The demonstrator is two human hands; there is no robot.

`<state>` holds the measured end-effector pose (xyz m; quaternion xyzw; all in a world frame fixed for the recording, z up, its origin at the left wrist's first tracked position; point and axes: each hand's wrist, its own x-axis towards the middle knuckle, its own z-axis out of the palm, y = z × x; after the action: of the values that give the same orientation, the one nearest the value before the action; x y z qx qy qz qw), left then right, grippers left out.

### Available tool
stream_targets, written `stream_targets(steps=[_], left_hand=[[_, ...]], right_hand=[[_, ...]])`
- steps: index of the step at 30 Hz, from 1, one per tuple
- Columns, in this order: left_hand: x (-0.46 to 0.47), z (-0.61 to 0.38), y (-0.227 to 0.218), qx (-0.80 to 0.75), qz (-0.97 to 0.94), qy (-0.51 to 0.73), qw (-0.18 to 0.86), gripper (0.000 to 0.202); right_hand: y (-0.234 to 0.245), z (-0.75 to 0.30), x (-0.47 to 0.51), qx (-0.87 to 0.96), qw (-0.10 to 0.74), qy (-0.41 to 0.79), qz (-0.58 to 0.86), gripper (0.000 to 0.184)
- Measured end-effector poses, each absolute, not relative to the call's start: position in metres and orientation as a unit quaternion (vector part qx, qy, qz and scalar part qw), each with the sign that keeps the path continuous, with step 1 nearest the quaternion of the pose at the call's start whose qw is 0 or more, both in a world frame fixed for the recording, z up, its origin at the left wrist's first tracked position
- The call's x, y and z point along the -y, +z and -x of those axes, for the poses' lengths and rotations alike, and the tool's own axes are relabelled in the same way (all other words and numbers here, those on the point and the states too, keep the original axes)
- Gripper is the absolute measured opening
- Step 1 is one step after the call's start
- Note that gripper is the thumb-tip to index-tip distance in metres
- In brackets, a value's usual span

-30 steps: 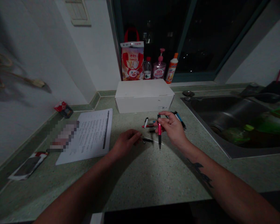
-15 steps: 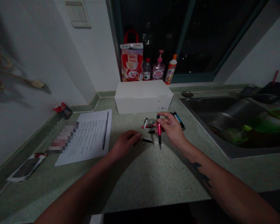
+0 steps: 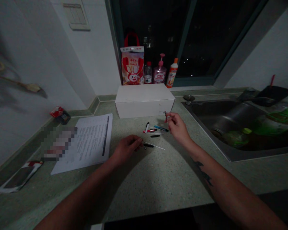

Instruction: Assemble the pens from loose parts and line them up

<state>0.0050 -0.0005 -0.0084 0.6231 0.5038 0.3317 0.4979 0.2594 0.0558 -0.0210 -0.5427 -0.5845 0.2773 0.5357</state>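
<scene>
2 hands (image 3: pixel 129 146) near probable pen parts (image 3: pixel 155 136)

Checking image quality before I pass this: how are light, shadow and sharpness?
Head view: dim, window nearly black; head view: shadow on the counter beside the left arm; head view: plug looks soft, pixelation overlaps the left edge of the paper; head view: piece in the right hand too small to identify.

Bench (image 3: pixel 139 185): grey-green, fine speckle. Blue pen (image 3: pixel 159 128): black at one end. Red pen (image 3: pixel 149 130): black at one end. Thin rod (image 3: pixel 158 147): white. Short piece (image 3: pixel 155 136): black. Box (image 3: pixel 144 94): white, small dark print low right on front. Paper (image 3: pixel 91 137): white, dark printed lines, dark stripe near right edge. Pump bottle (image 3: pixel 159 76): pink. Squeeze bottle (image 3: pixel 172 73): white and orange, orange cap. Bag (image 3: pixel 133 67): red, pink, white, cartoon print.
</scene>
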Motion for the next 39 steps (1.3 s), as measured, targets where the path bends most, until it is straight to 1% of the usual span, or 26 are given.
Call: stream_targets(steps=[1,3,4,6,8,10,12,18,24,27,30,31,34,39], left_hand=[[0.0,-0.005,-0.008,-0.503,-0.625,0.331,0.497,0.031],[0.0,-0.004,-0.009,-0.501,-0.629,0.329,0.496,0.031],[0.001,-0.004,-0.009,-0.499,-0.63,0.329,0.496,0.031],[0.001,-0.004,-0.009,-0.495,-0.631,0.33,0.498,0.03],[0.001,-0.004,-0.01,-0.493,-0.631,0.33,0.5,0.029],[0.0,-0.004,-0.01,-0.494,-0.629,0.332,0.501,0.029],[0.0,-0.004,-0.011,-0.493,-0.627,0.337,0.5,0.028],[0.0,-0.003,-0.011,-0.495,-0.637,0.337,0.485,0.028],[0.0,-0.004,-0.008,-0.497,-0.637,0.338,0.483,0.026],[0.0,-0.004,-0.009,-0.498,-0.64,0.335,0.48,0.027],[0.0,-0.003,-0.01,-0.498,-0.64,0.338,0.478,0.028],[0.0,-0.003,-0.01,-0.498,-0.639,0.34,0.477,0.028],[0.0,-0.004,-0.009,-0.497,-0.635,0.343,0.481,0.026],[0.0,-0.004,-0.01,-0.492,-0.631,0.355,0.484,0.024]], right_hand=[[-0.021,-0.267,-0.059,0.597,0.511,0.238,0.571,0.03],[-0.019,-0.283,-0.064,0.618,0.436,0.151,0.637,0.045],[-0.018,-0.292,-0.066,0.618,0.395,0.097,0.673,0.048],[-0.017,-0.307,-0.069,0.607,0.32,0.013,0.727,0.043],[-0.018,-0.321,-0.071,0.606,0.24,-0.027,0.758,0.04],[-0.021,-0.331,-0.074,0.598,0.165,-0.036,0.783,0.041],[-0.025,-0.336,-0.075,0.601,0.135,-0.032,0.787,0.045],[-0.032,-0.33,-0.075,0.638,0.11,-0.022,0.762,0.048],[-0.028,-0.326,-0.074,0.641,0.11,-0.023,0.759,0.048],[-0.021,-0.319,-0.072,0.649,0.153,-0.043,0.744,0.045],[-0.015,-0.305,-0.067,0.702,0.218,-0.051,0.676,0.042],[-0.015,-0.299,-0.065,0.726,0.223,-0.038,0.65,0.041],[-0.016,-0.282,-0.058,0.79,0.189,0.006,0.584,0.036],[-0.023,-0.27,-0.052,0.805,0.138,0.013,0.577,0.03]])
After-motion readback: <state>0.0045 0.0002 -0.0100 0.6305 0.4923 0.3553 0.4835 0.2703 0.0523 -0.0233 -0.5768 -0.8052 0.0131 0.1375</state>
